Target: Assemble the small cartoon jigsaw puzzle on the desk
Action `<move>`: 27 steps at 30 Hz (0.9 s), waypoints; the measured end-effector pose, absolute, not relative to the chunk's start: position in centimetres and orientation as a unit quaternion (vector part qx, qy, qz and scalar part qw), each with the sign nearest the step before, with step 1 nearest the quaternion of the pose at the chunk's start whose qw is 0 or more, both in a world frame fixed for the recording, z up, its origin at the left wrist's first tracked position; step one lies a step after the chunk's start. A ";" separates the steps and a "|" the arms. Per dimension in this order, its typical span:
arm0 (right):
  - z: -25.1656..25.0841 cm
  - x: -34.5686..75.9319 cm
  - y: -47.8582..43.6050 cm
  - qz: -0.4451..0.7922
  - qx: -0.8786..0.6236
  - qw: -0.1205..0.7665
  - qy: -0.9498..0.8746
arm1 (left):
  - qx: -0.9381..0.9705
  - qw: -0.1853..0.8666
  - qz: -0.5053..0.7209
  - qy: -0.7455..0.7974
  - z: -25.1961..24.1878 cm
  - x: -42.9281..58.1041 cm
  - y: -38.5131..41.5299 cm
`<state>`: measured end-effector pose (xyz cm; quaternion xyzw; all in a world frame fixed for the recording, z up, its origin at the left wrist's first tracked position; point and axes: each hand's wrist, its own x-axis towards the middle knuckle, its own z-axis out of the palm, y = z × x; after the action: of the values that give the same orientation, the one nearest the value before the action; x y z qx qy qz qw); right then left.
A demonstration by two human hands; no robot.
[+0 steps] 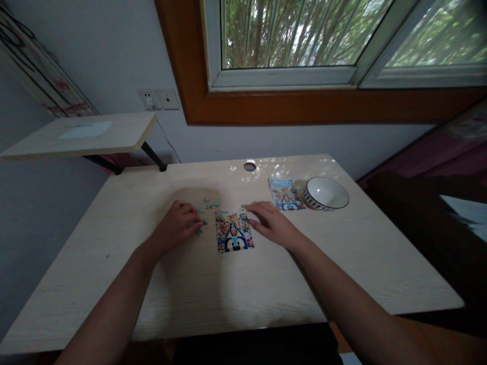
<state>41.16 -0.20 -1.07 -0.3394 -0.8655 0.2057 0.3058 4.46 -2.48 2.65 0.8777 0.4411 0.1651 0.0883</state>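
A partly assembled jigsaw puzzle (235, 234) lies flat in front of me, with a blue dog-like cartoon face at its bottom and an uneven top edge. My left hand (178, 225) is to its left, fingers bunched together at a small puzzle piece (205, 221). Several loose puzzle pieces (208, 206) are scattered just beyond those fingertips. On the other side, my right hand (273, 223) rests with its thumb apart from the fingers. Its fingertips touch the puzzle's upper right corner; whether a piece lies under them is too small to tell.
A picture card (286, 194) with a similar design lies behind my right hand, beside a white bowl (327, 193) with a striped outside. The pale wooden desk (198, 294) has a round cable hole (249, 166) at the back. A raised shelf (125, 133) stands at back left.
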 end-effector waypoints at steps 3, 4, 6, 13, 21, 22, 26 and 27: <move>-1.2 41.2 -0.2 0.204 -0.340 0.309 -0.864 | 0.872 0.087 0.174 0.449 2.7 3.9 -1.8; -1.2 41.1 -0.2 0.203 -0.341 0.309 -0.864 | 0.874 0.083 0.168 0.449 2.7 3.9 -1.5; -1.1 41.1 -0.2 0.203 -0.342 0.309 -0.864 | 0.877 0.076 0.150 0.450 2.7 4.0 -1.1; -0.9 41.1 -0.3 0.200 -0.349 0.307 -0.862 | 0.880 0.065 0.148 0.446 1.7 5.0 -0.8; -0.4 40.6 -0.3 0.194 -0.355 0.310 -0.860 | 0.843 0.055 0.251 0.472 0.4 0.2 -0.2; -0.4 40.5 -0.3 0.194 -0.355 0.309 -0.860 | 0.833 0.045 0.268 0.482 0.3 -0.7 0.0; -0.3 40.4 -0.3 0.189 -0.361 0.303 -0.862 | 0.804 0.017 0.306 0.510 0.2 -3.3 0.5; -0.4 40.4 -0.3 0.187 -0.363 0.302 -0.861 | 0.800 0.020 0.302 0.518 0.2 -3.5 0.5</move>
<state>40.44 -0.33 -0.41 -0.3630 -0.8615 0.1869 0.3018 -3.52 0.52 0.18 0.8003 0.5175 0.3023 0.0197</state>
